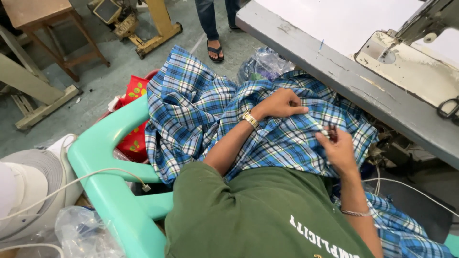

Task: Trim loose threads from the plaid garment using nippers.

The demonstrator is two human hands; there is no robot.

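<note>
Lying on the person's lap beside the desk, the blue checked cloth looks soft and floppy. Left hand presses it; right hand pinches its edge.

Left hand: forearm bent across lap, palm down, fingers curled, index extended. Right hand: forearm raised from lower right, back of hand to camera, fingertips pinched together. Hands near, not touching.
</note>
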